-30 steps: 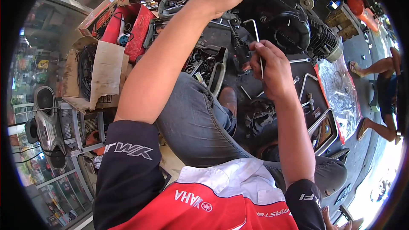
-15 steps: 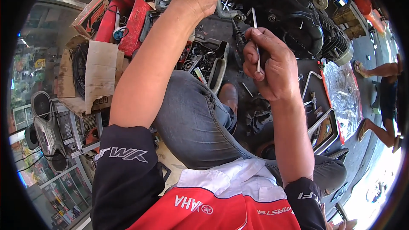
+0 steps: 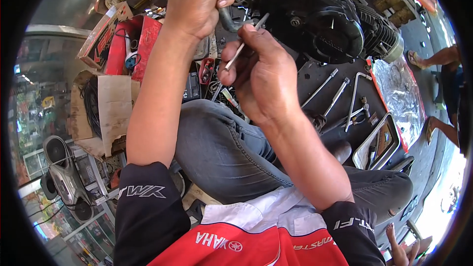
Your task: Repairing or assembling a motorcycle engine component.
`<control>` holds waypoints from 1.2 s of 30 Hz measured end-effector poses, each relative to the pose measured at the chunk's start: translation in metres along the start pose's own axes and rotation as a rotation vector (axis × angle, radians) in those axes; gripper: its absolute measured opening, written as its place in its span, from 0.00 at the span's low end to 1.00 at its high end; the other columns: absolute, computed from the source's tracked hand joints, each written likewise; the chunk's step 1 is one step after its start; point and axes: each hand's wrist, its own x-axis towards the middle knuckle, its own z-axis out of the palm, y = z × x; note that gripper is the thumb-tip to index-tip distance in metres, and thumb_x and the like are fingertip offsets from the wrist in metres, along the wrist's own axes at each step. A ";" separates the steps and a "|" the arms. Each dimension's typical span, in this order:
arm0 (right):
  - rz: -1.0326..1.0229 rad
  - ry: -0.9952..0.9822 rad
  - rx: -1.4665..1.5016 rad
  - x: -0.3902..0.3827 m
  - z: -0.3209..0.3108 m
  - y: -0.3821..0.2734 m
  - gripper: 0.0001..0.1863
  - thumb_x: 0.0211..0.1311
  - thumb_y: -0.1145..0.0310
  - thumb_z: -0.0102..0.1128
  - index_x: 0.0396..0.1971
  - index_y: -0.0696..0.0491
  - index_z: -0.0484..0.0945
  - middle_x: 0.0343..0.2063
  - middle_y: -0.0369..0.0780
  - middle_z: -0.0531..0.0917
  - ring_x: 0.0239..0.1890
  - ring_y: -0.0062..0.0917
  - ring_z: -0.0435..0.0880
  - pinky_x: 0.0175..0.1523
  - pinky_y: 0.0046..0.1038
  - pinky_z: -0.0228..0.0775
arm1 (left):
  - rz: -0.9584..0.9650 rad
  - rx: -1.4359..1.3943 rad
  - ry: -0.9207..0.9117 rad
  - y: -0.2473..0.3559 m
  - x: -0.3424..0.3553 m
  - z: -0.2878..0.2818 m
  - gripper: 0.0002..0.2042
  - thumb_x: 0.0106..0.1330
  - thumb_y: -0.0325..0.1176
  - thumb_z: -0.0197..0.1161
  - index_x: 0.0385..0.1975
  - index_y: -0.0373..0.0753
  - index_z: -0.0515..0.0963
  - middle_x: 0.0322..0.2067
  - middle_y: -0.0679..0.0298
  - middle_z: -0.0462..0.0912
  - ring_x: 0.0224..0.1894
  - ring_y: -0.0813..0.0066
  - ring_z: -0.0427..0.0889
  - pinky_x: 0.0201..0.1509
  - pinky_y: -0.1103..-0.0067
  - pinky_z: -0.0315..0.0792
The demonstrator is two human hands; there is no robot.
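Black metal marks the engine [image 3: 315, 22] in the head view; by its near left edge, the right hand [image 3: 268, 71] pinches a thin rod [image 3: 235, 56] thumb-to-finger, apparently for fine control. Farther left, the left hand [image 3: 194, 7] curls nearly closed at a grey bent tube [image 3: 227, 20], its hold unclear.

The rod [image 3: 235, 57] looks smooth metal, the engine [image 3: 320, 22] glossy, the box [image 3: 116, 111] matt cardboard.

Daylight is blown out to white, well below and right of the engine [image 3: 310, 15]; glints are thrown off the plastic sheet [image 3: 398, 88] near it, and lines are bent (corners blacked out!) toward the rim.
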 end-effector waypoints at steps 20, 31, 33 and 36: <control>0.073 -0.079 -0.001 0.000 -0.010 -0.017 0.11 0.80 0.64 0.43 0.43 0.58 0.68 0.24 0.46 0.82 0.15 0.31 0.79 0.26 0.33 0.79 | 0.014 0.042 -0.044 0.002 0.000 0.003 0.16 0.75 0.36 0.62 0.23 0.49 0.67 0.14 0.79 0.57 0.13 0.88 0.56 0.18 0.84 0.54; 0.107 -0.107 -0.006 -0.007 -0.038 -0.033 0.12 0.77 0.64 0.48 0.47 0.59 0.72 0.18 0.42 0.78 0.11 0.28 0.72 0.19 0.25 0.66 | 0.006 0.088 0.056 0.002 -0.001 0.008 0.15 0.72 0.36 0.67 0.24 0.48 0.69 0.14 0.79 0.57 0.13 0.88 0.57 0.18 0.84 0.53; 0.200 -0.108 -0.278 -0.006 -0.044 -0.041 0.13 0.77 0.64 0.50 0.50 0.58 0.72 0.18 0.41 0.77 0.16 0.26 0.74 0.22 0.24 0.66 | 0.033 0.116 0.088 -0.002 0.000 0.011 0.15 0.71 0.35 0.68 0.24 0.48 0.70 0.14 0.79 0.59 0.13 0.88 0.58 0.17 0.84 0.53; 0.250 -0.087 -0.189 -0.006 -0.045 -0.048 0.15 0.79 0.65 0.47 0.55 0.58 0.74 0.17 0.34 0.69 0.22 0.22 0.70 0.30 0.28 0.66 | 0.085 0.170 0.159 -0.007 -0.002 0.016 0.15 0.70 0.33 0.69 0.23 0.48 0.70 0.14 0.78 0.62 0.13 0.89 0.59 0.16 0.84 0.52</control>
